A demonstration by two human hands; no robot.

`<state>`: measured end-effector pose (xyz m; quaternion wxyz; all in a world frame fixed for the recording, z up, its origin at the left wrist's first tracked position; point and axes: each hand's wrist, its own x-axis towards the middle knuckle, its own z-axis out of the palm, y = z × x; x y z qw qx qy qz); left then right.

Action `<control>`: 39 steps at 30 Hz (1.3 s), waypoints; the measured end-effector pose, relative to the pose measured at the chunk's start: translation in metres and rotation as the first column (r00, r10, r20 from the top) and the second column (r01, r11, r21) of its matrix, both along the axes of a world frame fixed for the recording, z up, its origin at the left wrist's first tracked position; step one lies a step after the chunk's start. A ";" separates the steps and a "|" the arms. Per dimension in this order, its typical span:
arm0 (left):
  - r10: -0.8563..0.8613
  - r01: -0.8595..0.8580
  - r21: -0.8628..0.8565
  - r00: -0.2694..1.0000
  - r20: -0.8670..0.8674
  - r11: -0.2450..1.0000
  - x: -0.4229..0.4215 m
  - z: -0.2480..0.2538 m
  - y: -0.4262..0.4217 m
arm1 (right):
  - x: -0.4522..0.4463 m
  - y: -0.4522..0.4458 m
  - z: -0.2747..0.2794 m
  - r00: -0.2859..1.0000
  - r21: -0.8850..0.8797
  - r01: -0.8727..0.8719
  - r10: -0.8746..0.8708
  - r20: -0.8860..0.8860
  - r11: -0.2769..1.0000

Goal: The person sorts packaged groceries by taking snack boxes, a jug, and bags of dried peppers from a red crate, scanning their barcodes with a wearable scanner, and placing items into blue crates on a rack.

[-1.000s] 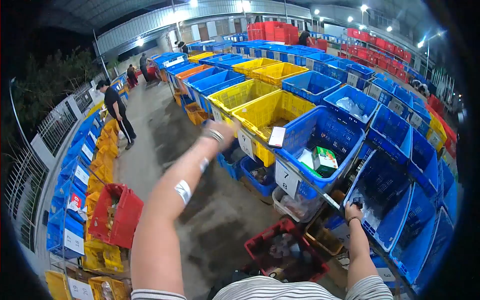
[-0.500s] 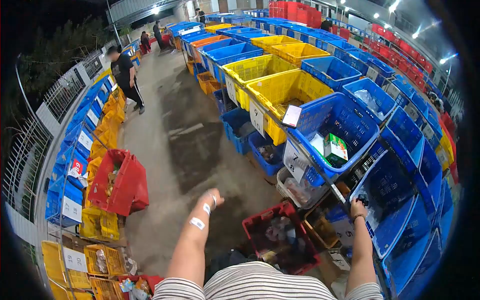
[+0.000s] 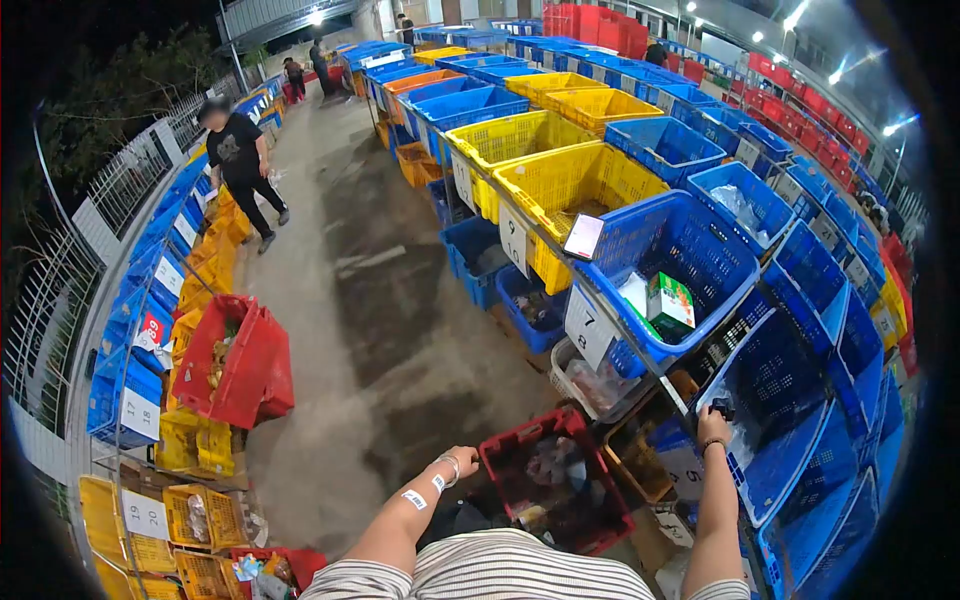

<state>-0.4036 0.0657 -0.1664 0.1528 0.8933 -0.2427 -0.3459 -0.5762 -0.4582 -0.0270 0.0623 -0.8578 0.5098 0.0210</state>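
clearly, card "7 8" [image 3: 590, 326] shows beyond the right hand [image 3: 714, 424].

Your left: person in black [image 3: 238, 155] on walkway, beside row of bins. Big red bin [image 3: 262, 375] tipped there, stuff inside. White fence [image 3: 122, 188] past bins, dark trees [image 3: 130, 120] behind. Ahead of you: phone [image 3: 584, 236] near edge of yellow bin [image 3: 600, 172]. Next blue bin [image 3: 692, 232] holds green box [image 3: 671, 302]. Card [image 3: 590, 325] below says 7, 8. Bright lamp [image 3: 316, 18] far off.
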 end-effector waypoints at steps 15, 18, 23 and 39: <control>0.152 -0.074 0.384 0.973 -0.176 0.920 -0.017 -0.024 0.104 | 0.000 -0.001 -0.002 1.000 -0.010 0.014 -0.014 0.014 1.000; 0.157 -0.081 0.370 0.971 -0.181 0.926 -0.018 -0.024 0.102 | -0.001 -0.001 -0.005 0.999 -0.015 0.001 0.000 0.052 1.000; 0.111 -0.030 0.340 0.969 -0.222 0.940 -0.025 -0.046 0.083 | -0.001 -0.004 -0.004 1.000 -0.003 -0.003 0.004 0.029 1.000; -0.158 0.212 0.255 0.964 -0.214 0.944 -0.035 -0.044 0.042 | 0.000 -0.001 0.003 1.000 0.033 0.014 -0.014 0.016 0.999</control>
